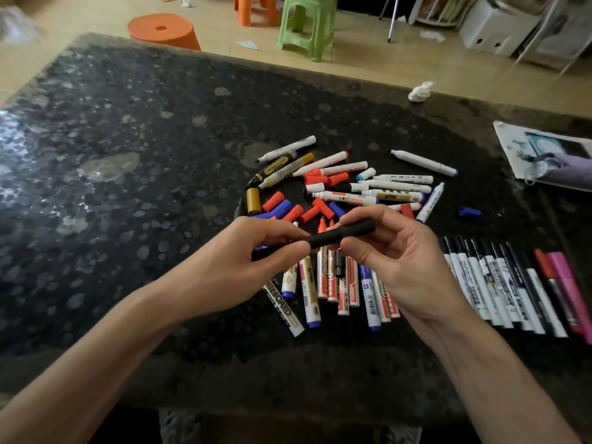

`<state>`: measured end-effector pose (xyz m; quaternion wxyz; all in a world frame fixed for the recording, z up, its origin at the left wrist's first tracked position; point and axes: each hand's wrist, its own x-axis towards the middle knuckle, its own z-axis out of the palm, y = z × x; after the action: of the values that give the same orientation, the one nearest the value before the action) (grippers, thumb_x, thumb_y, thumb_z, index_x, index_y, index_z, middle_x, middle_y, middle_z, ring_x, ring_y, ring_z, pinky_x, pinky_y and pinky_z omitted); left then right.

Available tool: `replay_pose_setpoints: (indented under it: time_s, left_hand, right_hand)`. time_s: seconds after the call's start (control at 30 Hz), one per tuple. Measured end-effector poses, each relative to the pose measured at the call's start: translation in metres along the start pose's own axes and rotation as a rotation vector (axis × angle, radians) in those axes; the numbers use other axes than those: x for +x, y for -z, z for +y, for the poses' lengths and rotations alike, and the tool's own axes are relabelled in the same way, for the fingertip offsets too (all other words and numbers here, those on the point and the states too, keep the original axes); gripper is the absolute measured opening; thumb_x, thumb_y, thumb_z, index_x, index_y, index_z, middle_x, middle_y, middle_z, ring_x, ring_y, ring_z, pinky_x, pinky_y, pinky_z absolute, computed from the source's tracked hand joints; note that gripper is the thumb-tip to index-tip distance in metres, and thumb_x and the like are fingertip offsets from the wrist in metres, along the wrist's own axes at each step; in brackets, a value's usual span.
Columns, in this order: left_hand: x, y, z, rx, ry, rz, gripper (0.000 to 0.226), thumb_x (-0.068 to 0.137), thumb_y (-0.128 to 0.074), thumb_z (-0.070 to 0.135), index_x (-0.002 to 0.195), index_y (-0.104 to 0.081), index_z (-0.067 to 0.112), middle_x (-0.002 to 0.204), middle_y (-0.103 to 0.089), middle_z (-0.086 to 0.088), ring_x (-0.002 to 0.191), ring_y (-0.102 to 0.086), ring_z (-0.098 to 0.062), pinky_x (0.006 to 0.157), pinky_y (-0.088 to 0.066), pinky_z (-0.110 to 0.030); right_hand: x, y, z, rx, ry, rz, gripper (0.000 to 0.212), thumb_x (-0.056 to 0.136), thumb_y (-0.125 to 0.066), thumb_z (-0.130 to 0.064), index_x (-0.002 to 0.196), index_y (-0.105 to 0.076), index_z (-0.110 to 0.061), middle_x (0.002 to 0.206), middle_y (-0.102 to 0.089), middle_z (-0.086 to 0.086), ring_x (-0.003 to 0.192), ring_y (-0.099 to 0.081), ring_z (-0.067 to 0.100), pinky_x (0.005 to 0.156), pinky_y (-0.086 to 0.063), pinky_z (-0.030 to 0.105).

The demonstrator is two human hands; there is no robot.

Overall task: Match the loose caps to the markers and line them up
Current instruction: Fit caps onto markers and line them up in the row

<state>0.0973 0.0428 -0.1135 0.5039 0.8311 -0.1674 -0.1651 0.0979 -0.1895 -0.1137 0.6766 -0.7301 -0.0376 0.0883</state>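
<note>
Both hands hold one black marker (323, 237) above the pile. My left hand (253, 254) grips its barrel; my right hand (387, 248) pinches the black cap (358, 226) at its right end. The cap sits on the marker's end; how far it is pushed on I cannot tell. Under the hands lie several uncapped white markers (312, 293) with red or blue ends. Beyond them lie loose red caps (273, 201), blue caps (282, 208) and a gold cap (253, 201). A row of capped markers (499, 283) lies side by side at the right.
The dark speckled table (128, 187) carries a crumpled white tissue (421, 91) at the back and a printed paper (551, 155) at the right edge. One blue cap (469, 212) lies apart. Orange and green stools (307, 24) stand on the floor beyond.
</note>
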Motion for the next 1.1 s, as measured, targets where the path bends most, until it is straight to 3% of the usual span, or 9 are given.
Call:
replay_pose_setpoints:
  time_s: [0.2, 0.33, 0.53, 0.63, 0.8, 0.87, 0.97, 1.1]
  left_hand:
    - [-0.0032, 0.0021, 0.0015, 0.0, 0.0, 0.035, 0.022, 0.097, -0.058, 0.043, 0.112, -0.073, 0.038, 0.087, -0.071, 0.001, 0.071, -0.064, -0.017, 0.066, -0.053, -0.038]
    - [-0.0028, 0.0039, 0.002, 0.007, -0.015, 0.087, 0.023, 0.093, -0.062, 0.045, 0.113, -0.073, 0.041, 0.099, -0.074, 0.015, 0.094, -0.07, -0.008, 0.079, -0.055, -0.028]
    - [-0.0022, 0.0054, 0.0022, 0.044, -0.014, 0.144, 0.02, 0.093, -0.067, 0.04, 0.112, -0.073, 0.043, 0.097, -0.075, 0.02, 0.094, -0.069, -0.003, 0.085, -0.052, -0.03]
    - [-0.0017, 0.006, 0.0019, 0.051, -0.017, 0.158, 0.021, 0.092, -0.069, 0.039, 0.112, -0.073, 0.043, 0.095, -0.074, 0.021, 0.09, -0.069, -0.003, 0.081, -0.051, -0.028]
    - [-0.0011, 0.0057, 0.0013, 0.043, -0.006, 0.167, 0.023, 0.091, -0.07, 0.039, 0.114, -0.072, 0.043, 0.087, -0.073, 0.019, 0.082, -0.068, 0.001, 0.072, -0.043, -0.012]
    - [-0.0012, 0.0057, 0.0009, 0.013, 0.005, 0.179, 0.024, 0.09, -0.072, 0.039, 0.114, -0.072, 0.042, 0.091, -0.075, 0.014, 0.083, -0.071, -0.003, 0.072, -0.047, -0.014]
    - [-0.0018, 0.0063, 0.0006, -0.076, 0.033, 0.197, 0.024, 0.088, -0.074, 0.035, 0.112, -0.073, 0.037, 0.094, -0.075, 0.008, 0.068, -0.071, -0.007, 0.061, -0.051, -0.017]
    - [-0.0026, 0.0059, 0.0035, -0.121, 0.073, 0.191, 0.024, 0.088, -0.073, 0.031, 0.112, -0.073, 0.033, 0.094, -0.076, 0.013, 0.056, -0.065, -0.011, 0.056, -0.054, -0.025]
  right_hand:
    - [0.0009, -0.0023, -0.0011, 0.072, -0.023, -0.006, 0.033, 0.086, -0.069, 0.008, 0.113, -0.07, -0.011, 0.105, -0.078, -0.003, 0.107, -0.074, 0.012, 0.086, -0.058, 0.02]
    - [0.0007, -0.0044, -0.0037, 0.11, -0.03, 0.003, 0.033, 0.088, -0.065, 0.008, 0.115, -0.069, -0.01, 0.107, -0.079, -0.005, 0.105, -0.075, 0.011, 0.085, -0.058, 0.02]
    - [0.0001, -0.0043, -0.0034, 0.113, -0.051, -0.006, 0.033, 0.09, -0.067, 0.006, 0.116, -0.071, -0.013, 0.112, -0.078, -0.003, 0.107, -0.075, 0.014, 0.091, -0.059, 0.026]
    - [0.0001, -0.0039, -0.0034, 0.125, -0.065, -0.02, 0.036, 0.089, -0.069, 0.001, 0.121, -0.07, -0.015, 0.115, -0.077, -0.002, 0.109, -0.074, 0.017, 0.093, -0.059, 0.028]
    - [0.0007, -0.0055, -0.0048, 0.116, -0.065, 0.0, 0.037, 0.089, -0.069, -0.009, 0.126, -0.068, -0.016, 0.117, -0.076, 0.001, 0.107, -0.075, 0.02, 0.096, -0.06, 0.036]
    - [0.0009, -0.0054, -0.004, 0.151, -0.074, 0.028, 0.039, 0.088, -0.07, -0.011, 0.127, -0.069, -0.017, 0.119, -0.076, 0.005, 0.106, -0.075, 0.026, 0.097, -0.06, 0.04]
    - [0.0015, -0.0046, -0.0036, 0.199, -0.096, 0.089, 0.039, 0.089, -0.07, -0.011, 0.127, -0.069, -0.02, 0.116, -0.076, 0.008, 0.102, -0.076, 0.027, 0.098, -0.056, 0.043]
    - [0.0029, -0.0017, -0.0022, 0.271, -0.142, 0.148, 0.032, 0.096, -0.065, -0.004, 0.125, -0.068, -0.017, 0.112, -0.078, 0.009, 0.1, -0.076, 0.025, 0.089, -0.059, 0.033]
